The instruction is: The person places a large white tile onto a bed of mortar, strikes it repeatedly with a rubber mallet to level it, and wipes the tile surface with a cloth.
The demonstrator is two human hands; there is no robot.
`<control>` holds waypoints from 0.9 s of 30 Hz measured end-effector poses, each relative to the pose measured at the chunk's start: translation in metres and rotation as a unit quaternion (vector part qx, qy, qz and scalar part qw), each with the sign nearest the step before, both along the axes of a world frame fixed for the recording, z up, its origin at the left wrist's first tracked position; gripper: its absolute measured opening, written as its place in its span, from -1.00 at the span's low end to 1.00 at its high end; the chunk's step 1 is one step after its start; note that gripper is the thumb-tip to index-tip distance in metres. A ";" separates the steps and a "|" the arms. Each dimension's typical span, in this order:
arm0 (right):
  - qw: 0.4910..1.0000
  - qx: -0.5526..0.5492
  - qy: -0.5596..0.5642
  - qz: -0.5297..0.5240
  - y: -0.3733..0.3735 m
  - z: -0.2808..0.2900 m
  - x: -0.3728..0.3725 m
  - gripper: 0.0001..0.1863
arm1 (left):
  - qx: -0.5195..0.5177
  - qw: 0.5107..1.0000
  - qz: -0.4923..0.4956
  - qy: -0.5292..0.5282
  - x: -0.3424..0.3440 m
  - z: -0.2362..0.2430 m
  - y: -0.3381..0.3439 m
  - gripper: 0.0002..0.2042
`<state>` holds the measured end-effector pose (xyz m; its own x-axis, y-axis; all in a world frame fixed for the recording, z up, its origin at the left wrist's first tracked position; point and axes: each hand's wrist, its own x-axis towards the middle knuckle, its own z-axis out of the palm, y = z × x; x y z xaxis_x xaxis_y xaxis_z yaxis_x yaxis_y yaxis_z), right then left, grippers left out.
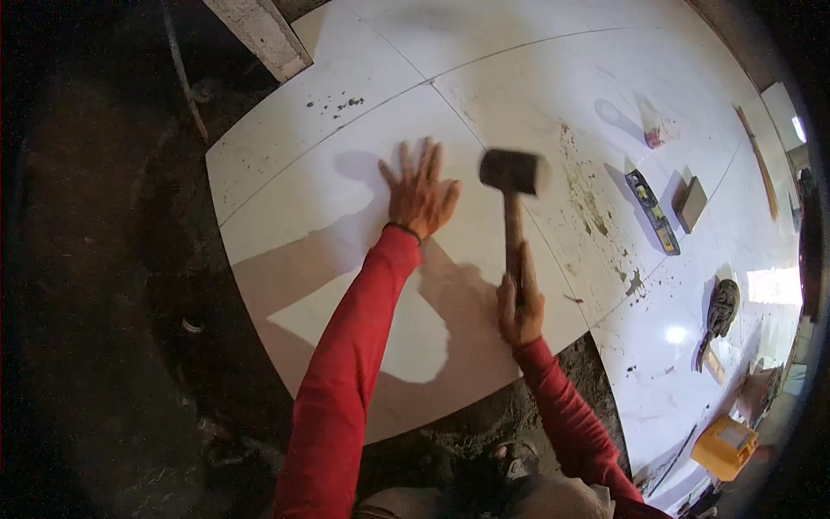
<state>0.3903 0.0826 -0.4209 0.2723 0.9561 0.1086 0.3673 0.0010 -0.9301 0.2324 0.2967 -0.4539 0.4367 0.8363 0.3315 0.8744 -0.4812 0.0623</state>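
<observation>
A large white floor tile [363,225] lies in front of me, its near and left edges bordering dark rough ground. My left hand [419,190] rests on it, palm down with the fingers spread. In my right hand [521,307] is a mallet [512,173] with a dark head and a wooden handle, gripped low on the handle. The mallet's head is up beside my left hand, near the joint on the tile's right side. Whether the head touches the tile I cannot tell.
To the right on neighbouring tiles lie a spirit level [653,212], a grey block [690,205], a clear cup-like thing [654,134] and a dark cloth-like thing [722,307]. A yellow container [724,447] stands at the lower right. A concrete post [264,35] rises at the upper left.
</observation>
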 end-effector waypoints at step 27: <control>0.993 -0.098 0.066 0.007 0.012 0.000 -0.004 -0.38 | -0.070 0.990 0.120 0.001 0.023 -0.003 0.166 -0.48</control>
<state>0.3860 0.0949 -0.4205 0.2592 0.9588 -0.1159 0.2437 -0.1810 -0.9528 0.2554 0.4629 -0.4572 0.2206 0.9537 0.2045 0.9628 -0.2465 0.1109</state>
